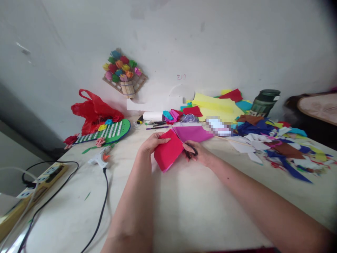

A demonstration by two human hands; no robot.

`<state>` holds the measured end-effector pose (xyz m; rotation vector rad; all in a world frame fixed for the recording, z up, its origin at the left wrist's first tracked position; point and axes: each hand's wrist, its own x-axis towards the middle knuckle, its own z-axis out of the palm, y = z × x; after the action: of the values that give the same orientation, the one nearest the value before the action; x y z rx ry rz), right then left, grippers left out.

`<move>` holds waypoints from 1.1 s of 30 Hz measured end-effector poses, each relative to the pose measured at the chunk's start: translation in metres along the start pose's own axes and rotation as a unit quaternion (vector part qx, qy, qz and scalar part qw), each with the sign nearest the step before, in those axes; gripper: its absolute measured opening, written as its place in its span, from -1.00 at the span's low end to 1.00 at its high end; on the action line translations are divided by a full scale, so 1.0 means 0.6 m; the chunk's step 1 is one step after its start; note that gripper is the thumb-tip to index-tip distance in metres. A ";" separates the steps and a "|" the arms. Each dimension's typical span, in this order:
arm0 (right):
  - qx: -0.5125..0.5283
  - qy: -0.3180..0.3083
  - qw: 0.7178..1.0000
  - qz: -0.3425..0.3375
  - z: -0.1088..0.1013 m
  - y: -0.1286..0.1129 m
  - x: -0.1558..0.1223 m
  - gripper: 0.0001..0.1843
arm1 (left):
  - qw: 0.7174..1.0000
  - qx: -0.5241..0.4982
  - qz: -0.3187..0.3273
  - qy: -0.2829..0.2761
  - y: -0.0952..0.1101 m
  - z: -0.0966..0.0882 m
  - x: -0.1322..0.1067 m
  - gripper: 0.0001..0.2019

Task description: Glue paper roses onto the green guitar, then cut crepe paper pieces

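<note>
My left hand (152, 143) grips the top edge of a folded red paper sheet (168, 152) held just above the table. My right hand (198, 154) is closed through the black handles of a pair of scissors (190, 151), whose blades meet the right edge of the red sheet. A magenta paper sheet (193, 133) lies flat just behind both hands.
A glue gun (101, 158) with a black cord lies at the left, by a power strip (43, 176). A red plastic bag (93, 111) and a green flower board (107, 131) sit at the back left. Paper scraps (284, 149) cover the right. A green jar (264, 102) stands behind.
</note>
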<state>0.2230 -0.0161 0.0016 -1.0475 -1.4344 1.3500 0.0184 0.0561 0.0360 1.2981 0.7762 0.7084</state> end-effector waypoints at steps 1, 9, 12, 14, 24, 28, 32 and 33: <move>-0.002 -0.002 1.000 0.001 -0.001 -0.001 0.000 -0.61 | 1.000 -0.003 0.000 -0.002 -0.001 0.000 0.000 -0.60; -0.015 -0.003 1.000 -0.002 -0.001 0.001 0.001 -0.61 | 1.000 -0.010 -0.004 -0.016 -0.009 -0.011 0.003 -0.61; -0.019 0.000 1.000 -0.001 0.000 0.002 0.001 -0.61 | 1.000 -0.009 -0.011 -0.013 -0.009 -0.013 0.002 -0.60; -0.020 0.001 1.000 0.004 0.002 0.002 0.000 -0.61 | 1.000 -0.012 -0.014 -0.011 -0.008 -0.013 0.000 -0.61; 0.003 0.023 1.000 0.001 0.016 -0.004 -0.003 -0.60 | 0.999 -0.032 -0.023 -0.018 -0.009 -0.017 -0.002 -0.60; 0.019 0.032 0.999 0.006 0.018 0.001 0.000 -0.62 | 0.998 -0.048 -0.018 -0.025 -0.010 -0.020 -0.003 -0.62; 0.015 0.039 0.999 0.000 0.019 0.003 0.003 -0.63 | 0.997 -0.064 -0.012 -0.030 -0.014 -0.024 -0.001 -0.62; 0.010 0.041 0.999 -0.002 0.019 0.003 0.003 -0.63 | 0.997 -0.068 -0.012 -0.030 -0.016 -0.025 -0.001 -0.62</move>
<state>0.2114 -0.0173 -0.0005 -1.0749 -1.3593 1.3020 0.0058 0.0627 0.0253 1.1799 0.6830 0.6889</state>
